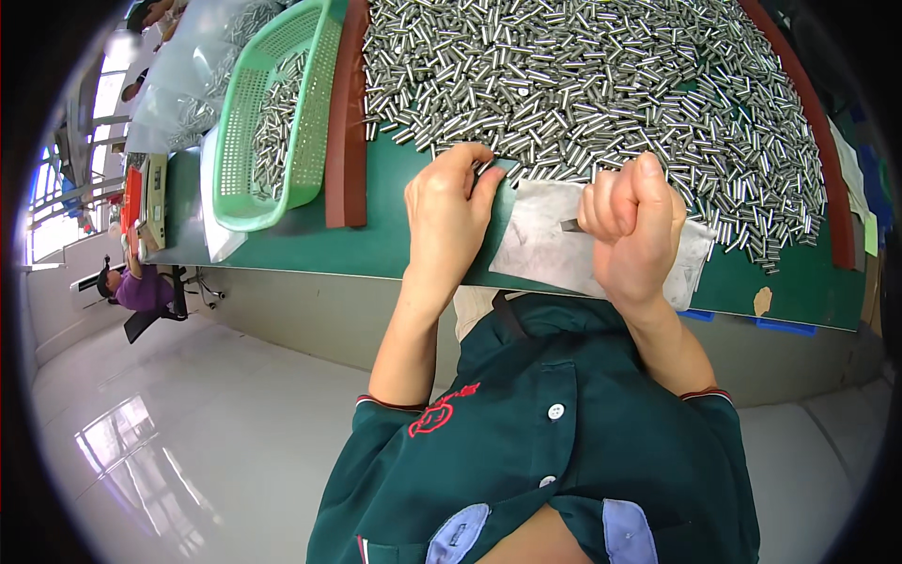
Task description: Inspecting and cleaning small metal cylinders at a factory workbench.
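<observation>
A wide heap of short shiny metal pins point(583, 85) spreads over the green tabletop. At its near edge my left hand point(442, 202) pinches a metal pin point(483, 168) between thumb and forefinger; the fingers partly hide it. My right hand point(637, 230) is closed in a fist above a smudged white cloth point(540, 235), thumb upward. From the fist's left side sticks the flat grey end of a metal piece point(570, 226); the rest lies hidden in the palm, so its kind is unclear. The cloth lies flat along the front of the table, against the pins.
Reddish-brown strips point(346, 141) border the heap left and right. Left of them stands a light green perforated basket point(315, 150) holding more pins, beside clear plastic bags point(193, 75) of pins and a scale point(153, 202). A person in purple point(146, 287) sits far left.
</observation>
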`<state>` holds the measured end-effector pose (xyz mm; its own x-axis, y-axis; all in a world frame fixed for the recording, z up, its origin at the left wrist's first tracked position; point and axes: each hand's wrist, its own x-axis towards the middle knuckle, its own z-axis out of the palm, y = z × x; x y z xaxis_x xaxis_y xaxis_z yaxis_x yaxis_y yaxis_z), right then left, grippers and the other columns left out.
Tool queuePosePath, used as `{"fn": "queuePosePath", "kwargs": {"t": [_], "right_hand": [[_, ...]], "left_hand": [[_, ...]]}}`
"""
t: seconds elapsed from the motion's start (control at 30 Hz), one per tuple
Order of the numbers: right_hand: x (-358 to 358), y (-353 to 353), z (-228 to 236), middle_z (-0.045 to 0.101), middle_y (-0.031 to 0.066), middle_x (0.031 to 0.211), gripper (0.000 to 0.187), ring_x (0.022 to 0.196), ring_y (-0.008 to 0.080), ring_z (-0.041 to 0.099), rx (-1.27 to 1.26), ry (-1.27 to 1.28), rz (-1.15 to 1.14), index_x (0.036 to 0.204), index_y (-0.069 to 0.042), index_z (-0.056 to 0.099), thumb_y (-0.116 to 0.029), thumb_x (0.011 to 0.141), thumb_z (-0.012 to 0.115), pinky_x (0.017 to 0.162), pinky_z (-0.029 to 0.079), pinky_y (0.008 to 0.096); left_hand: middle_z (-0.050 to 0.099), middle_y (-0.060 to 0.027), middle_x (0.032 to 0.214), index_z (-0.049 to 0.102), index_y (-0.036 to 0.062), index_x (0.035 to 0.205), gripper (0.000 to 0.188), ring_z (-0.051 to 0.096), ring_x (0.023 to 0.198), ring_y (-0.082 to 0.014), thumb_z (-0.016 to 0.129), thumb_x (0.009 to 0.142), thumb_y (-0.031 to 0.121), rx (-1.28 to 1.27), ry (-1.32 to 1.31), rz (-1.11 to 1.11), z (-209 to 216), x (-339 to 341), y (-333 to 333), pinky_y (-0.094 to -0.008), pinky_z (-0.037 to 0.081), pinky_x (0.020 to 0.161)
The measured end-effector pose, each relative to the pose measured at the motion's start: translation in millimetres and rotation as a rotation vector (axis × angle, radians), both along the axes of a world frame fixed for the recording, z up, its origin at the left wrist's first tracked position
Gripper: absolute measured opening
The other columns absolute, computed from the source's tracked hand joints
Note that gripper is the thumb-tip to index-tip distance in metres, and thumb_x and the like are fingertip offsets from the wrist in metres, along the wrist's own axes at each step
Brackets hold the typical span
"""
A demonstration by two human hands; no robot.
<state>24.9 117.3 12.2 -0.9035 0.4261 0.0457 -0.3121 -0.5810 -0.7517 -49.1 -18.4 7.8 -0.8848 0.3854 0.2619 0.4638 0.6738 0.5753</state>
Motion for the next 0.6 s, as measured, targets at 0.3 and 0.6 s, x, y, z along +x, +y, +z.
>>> {"fn": "queuePosePath", "kwargs": {"t": [0.3,0.6], "right_hand": [[-0.6,2.7,-0.7,0.028,-0.0002,0.042,0.043,0.039,0.007,0.022,-0.045,0.005,-0.009,0.05,-0.007,0.029,-0.02,0.091,0.033,0.038,0.019,0.0237],[0.2,2.4,-2.7,0.026,-0.001,0.042,0.043,0.038,0.0071,0.019,-0.018,0.021,-0.004,0.05,-0.01,0.028,-0.021,0.091,0.028,0.038,0.018,0.0241]], "left_hand": [[0.053,-0.003,0.064,0.052,0.0002,0.084,0.006,0.041,0.049,-0.004,0.053,0.081,0.006,0.653,-0.634,-0.009,7.3,4.3,-6.0,-0.0179,0.029,0.042],[0.058,-0.0128,0.078,0.053,-0.0007,0.097,0.017,0.027,0.045,-0.002,0.048,0.08,0.001,1.059,-1.046,-0.08,0.8,8.1,-16.8,-0.0163,0.024,0.042]]}}
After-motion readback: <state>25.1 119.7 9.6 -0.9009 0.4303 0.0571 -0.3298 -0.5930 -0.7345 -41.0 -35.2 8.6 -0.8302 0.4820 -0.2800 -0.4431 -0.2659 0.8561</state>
